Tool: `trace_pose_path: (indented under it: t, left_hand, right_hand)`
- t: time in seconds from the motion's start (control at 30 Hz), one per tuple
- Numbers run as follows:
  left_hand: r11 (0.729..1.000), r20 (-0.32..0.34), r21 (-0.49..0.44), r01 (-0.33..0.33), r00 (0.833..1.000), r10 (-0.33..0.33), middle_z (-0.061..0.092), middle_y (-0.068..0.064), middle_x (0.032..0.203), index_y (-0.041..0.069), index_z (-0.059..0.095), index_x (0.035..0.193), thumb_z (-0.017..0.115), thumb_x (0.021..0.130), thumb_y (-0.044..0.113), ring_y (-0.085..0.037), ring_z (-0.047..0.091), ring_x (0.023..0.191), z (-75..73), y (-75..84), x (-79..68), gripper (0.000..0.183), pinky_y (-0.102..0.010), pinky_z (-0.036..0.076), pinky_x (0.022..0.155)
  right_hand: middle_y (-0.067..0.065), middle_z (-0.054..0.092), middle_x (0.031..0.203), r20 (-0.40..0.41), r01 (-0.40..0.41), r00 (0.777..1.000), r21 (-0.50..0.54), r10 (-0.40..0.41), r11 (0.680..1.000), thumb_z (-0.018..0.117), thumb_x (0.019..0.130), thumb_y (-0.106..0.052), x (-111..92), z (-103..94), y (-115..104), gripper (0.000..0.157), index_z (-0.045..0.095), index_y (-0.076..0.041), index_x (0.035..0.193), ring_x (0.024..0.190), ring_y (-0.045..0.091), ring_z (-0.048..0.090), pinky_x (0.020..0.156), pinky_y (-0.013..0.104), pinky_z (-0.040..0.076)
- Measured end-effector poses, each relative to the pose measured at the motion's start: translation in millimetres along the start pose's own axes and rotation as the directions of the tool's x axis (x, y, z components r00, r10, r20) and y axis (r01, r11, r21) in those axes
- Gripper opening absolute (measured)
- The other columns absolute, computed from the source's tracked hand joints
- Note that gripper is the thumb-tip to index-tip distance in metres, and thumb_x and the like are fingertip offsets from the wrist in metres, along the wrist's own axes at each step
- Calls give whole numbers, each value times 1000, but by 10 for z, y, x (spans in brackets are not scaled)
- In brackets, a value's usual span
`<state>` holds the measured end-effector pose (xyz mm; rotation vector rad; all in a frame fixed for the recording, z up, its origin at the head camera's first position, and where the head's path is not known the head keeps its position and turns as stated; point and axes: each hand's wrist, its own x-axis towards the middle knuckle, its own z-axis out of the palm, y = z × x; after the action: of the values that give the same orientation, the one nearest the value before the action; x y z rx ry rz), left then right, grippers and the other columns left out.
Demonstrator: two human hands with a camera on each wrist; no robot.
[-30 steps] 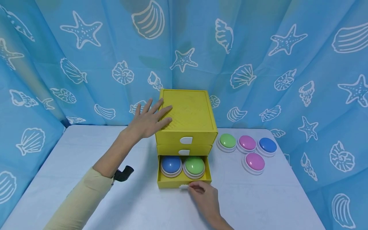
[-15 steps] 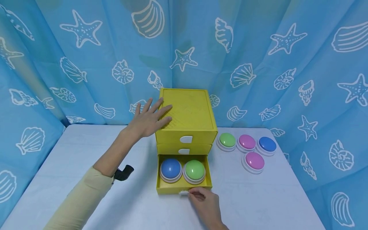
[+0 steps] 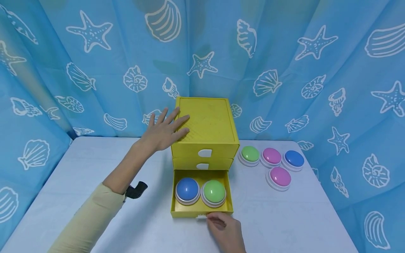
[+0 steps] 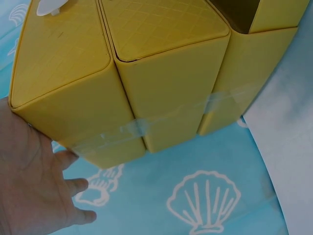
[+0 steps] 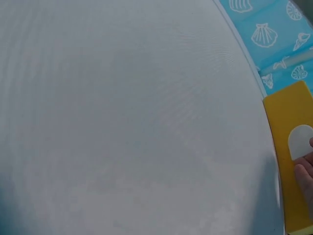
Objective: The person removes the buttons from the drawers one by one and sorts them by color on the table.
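A yellow drawer cabinet (image 3: 209, 121) of three stacked drawers stands at the middle of the table. My left hand (image 3: 162, 133) rests with spread, straight fingers on the left edge of its top. The bottom drawer (image 3: 183, 213) is pulled out towards me. Inside it sit a blue dome button (image 3: 187, 189) and a green dome button (image 3: 214, 192) on white bases, side by side. My right hand (image 3: 226, 230) pinches the white handle (image 3: 201, 216) on that drawer's front. In the right wrist view, fingers (image 5: 304, 171) lie against the handle (image 5: 299, 142).
To the right of the cabinet stand a green button (image 3: 250, 154), two pink buttons (image 3: 271, 156) and a blue button (image 3: 294, 159). The white table (image 3: 284, 221) ends at a blue curtain (image 3: 202, 45) with shell prints. Clear tape (image 4: 139, 128) runs along the cabinet's side.
The bottom drawer has slid further out towards me, carrying both buttons, with my right hand on its handle. My left hand has stayed in place on the cabinet's top.
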<state>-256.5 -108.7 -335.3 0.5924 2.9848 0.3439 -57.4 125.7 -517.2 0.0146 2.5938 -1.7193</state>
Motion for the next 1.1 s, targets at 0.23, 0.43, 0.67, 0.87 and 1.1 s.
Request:
trace_pose_path:
  t: [0.23, 0.43, 0.67, 0.87, 1.1]
  left_hand:
    - [1000, 0, -10, -2, 1000, 2, 4, -7, 167, 26, 23, 161, 29, 105, 57, -37, -5, 151, 0, -8, -2, 64, -64, -6, 114]
    - [1000, -3, -15, -7, 1000, 7, 5, -7, 167, 25, 23, 161, 29, 105, 57, -38, -5, 151, 6, -5, -2, 64, -64, -5, 114]
    - [1000, -8, -18, 0, 1000, 0, 5, -7, 167, 25, 24, 161, 29, 105, 56, -38, -5, 151, 7, -1, 0, 64, -64, -5, 114]
    - [1000, -8, -26, -4, 1000, 4, 5, -7, 167, 25, 24, 161, 29, 105, 57, -37, -5, 151, 10, -2, 1, 64, -64, -6, 114]
    - [1000, -13, -25, -3, 1000, 3, 6, -7, 167, 25, 25, 161, 30, 105, 56, -37, -5, 151, 2, 0, -4, 64, -64, -4, 114]
  right_hand:
    - [-1, 74, 95, 127, 62, 990, -37, -57, 997, 75, 90, -10, 2, -129, -39, 13, 76, -8, 103, 87, 8, 70, 77, 22, 55]
    - [-1, 74, 94, 171, 177, 970, -25, -170, 984, 73, 92, -12, 25, -284, -158, 9, 75, -10, 101, 84, 7, 70, 75, 25, 57]
    - [6, 73, 104, 202, 278, 937, 58, -284, 959, 81, 85, -14, 211, -408, -297, 28, 73, -4, 110, 95, 22, 71, 84, 31, 56]
    - [7, 73, 111, 217, 404, 895, -27, -390, 914, 85, 81, -18, 417, -429, -352, 39, 72, -4, 115, 101, 26, 70, 88, 39, 55]
    - [0, 72, 111, 272, 460, 865, -93, -422, 883, 85, 81, -20, 644, -313, -354, 37, 74, -9, 115, 108, 15, 65, 92, 41, 52]
